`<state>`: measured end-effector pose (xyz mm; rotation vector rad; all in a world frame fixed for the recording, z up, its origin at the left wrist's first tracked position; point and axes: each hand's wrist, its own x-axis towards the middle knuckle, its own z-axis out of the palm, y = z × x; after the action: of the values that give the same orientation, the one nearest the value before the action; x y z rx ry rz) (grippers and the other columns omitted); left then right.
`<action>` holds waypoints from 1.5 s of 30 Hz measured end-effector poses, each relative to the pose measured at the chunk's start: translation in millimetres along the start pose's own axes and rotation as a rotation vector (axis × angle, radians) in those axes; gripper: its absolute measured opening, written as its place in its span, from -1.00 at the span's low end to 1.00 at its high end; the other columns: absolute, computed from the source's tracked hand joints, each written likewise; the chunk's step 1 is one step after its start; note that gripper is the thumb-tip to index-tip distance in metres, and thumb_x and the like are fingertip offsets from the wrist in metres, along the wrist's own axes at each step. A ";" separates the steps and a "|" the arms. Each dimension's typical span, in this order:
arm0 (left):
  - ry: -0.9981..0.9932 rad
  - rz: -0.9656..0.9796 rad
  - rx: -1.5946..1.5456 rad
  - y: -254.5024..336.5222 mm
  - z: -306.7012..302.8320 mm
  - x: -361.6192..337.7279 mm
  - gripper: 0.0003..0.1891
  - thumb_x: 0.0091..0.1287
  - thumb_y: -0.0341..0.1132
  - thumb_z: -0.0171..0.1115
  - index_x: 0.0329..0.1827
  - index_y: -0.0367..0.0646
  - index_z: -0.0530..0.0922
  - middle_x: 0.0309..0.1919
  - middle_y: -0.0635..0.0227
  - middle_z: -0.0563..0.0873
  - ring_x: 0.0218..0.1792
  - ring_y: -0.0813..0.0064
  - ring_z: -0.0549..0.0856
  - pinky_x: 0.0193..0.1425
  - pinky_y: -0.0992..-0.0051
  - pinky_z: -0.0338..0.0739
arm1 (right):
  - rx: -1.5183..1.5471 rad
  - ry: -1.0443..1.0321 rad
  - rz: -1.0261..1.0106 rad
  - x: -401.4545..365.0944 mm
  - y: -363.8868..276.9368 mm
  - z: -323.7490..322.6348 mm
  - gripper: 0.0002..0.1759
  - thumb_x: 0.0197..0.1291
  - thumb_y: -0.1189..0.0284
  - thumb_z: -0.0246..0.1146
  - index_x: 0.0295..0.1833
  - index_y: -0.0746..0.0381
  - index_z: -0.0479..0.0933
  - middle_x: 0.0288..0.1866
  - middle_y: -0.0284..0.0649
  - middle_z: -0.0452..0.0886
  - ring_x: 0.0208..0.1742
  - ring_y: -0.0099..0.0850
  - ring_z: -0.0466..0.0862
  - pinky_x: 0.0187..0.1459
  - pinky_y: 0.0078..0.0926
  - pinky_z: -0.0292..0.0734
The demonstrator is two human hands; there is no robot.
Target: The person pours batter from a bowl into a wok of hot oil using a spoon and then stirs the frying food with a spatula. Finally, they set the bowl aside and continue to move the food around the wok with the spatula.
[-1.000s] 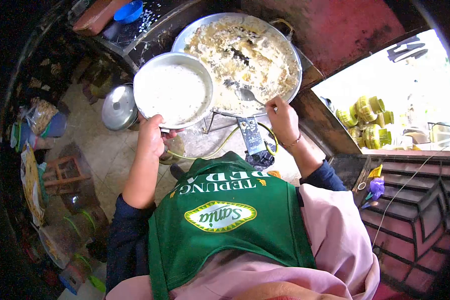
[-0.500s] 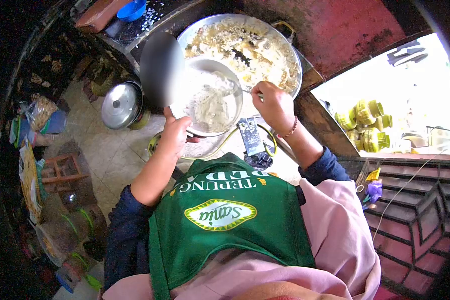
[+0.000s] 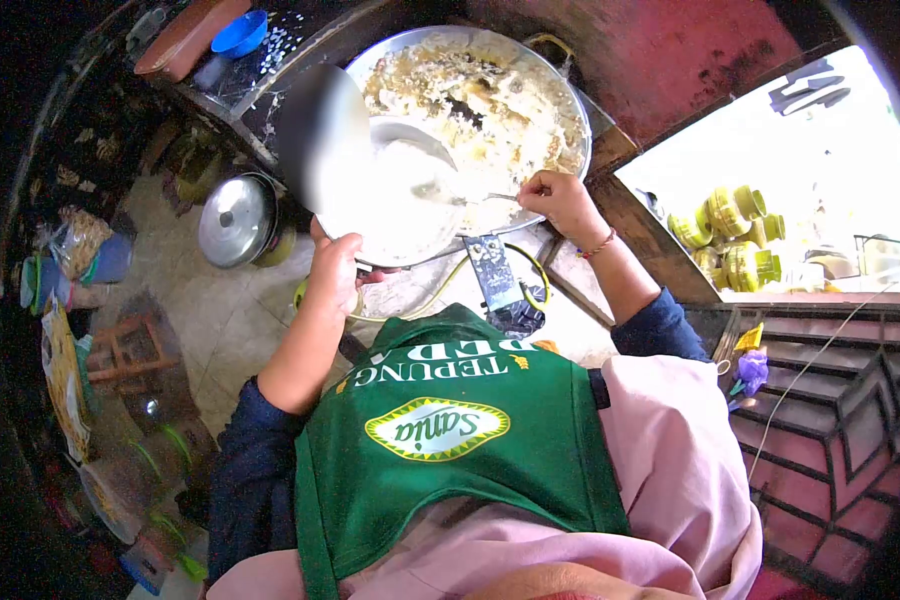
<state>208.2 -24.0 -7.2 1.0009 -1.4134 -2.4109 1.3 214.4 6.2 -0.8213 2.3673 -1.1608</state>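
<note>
My left hand (image 3: 338, 268) grips the near rim of a round bowl (image 3: 400, 232), with the thumb on top. Pale batter shows inside, though bright glare washes out much of the bowl and a dark blurred oval covers its left part. In my right hand (image 3: 568, 210) is a spoon (image 3: 498, 196), its thin handle pinched between thumb and fingers, its head over the bowl's right side. Just beyond the bowl lies a large round frying pan (image 3: 582, 140) full of pale, browning pieces; the bowl overlaps its near left edge in this view.
A lidded metal pot (image 3: 237, 221) stands on the floor to the left. At the back left is a blue bowl (image 3: 240, 35). Yellow-green gas cylinders (image 3: 735, 235) stand outside the opening at right. A yellow hose (image 3: 432, 297) runs below the bowl.
My right hand has moved slightly right and drawn the spoon outward, so more of it shows. The bowl has shifted a little left and looks brighter, tilted differently.
</note>
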 end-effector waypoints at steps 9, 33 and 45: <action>0.037 0.083 0.013 32.6 -19.8 -0.6 -0.60 0.10 -0.33 -0.03 -0.01 -0.38 0.36 -0.34 0.04 0.64 -0.52 0.18 0.67 -0.68 0.58 0.45 | -0.067 -0.082 0.012 -4.6 109.1 -45.8 -0.82 -0.13 0.42 0.27 -0.37 0.28 0.57 -0.46 -0.26 0.60 -0.40 -0.56 0.54 -0.29 -0.56 0.45; 0.039 -0.086 -0.099 72.1 -84.2 1.4 -0.55 0.11 -0.34 -0.06 0.07 -0.38 0.32 -0.21 -0.01 0.62 -0.40 0.04 0.67 -0.64 0.63 0.41 | 0.019 0.224 -0.231 -2.9 -97.7 29.3 -0.90 -0.03 0.52 0.21 -0.34 0.24 0.57 -0.37 -0.17 0.59 -0.30 -0.34 0.60 -0.25 -0.48 0.47; -0.046 -0.053 -0.052 159.0 -127.4 63.4 -0.57 0.13 -0.38 -0.09 0.07 -0.39 0.25 -0.15 -0.07 0.55 -0.33 -0.03 0.65 -0.63 0.60 0.43 | -0.269 0.290 -0.378 -6.2 -155.9 82.8 -0.82 0.01 0.44 0.18 -0.26 0.26 0.57 -0.25 -0.11 0.57 -0.17 -0.18 0.56 -0.09 -0.33 0.45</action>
<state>211.3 -228.6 53.5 0.9884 -1.3484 -2.5101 104.6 93.9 83.6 -1.3171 2.7274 -1.1805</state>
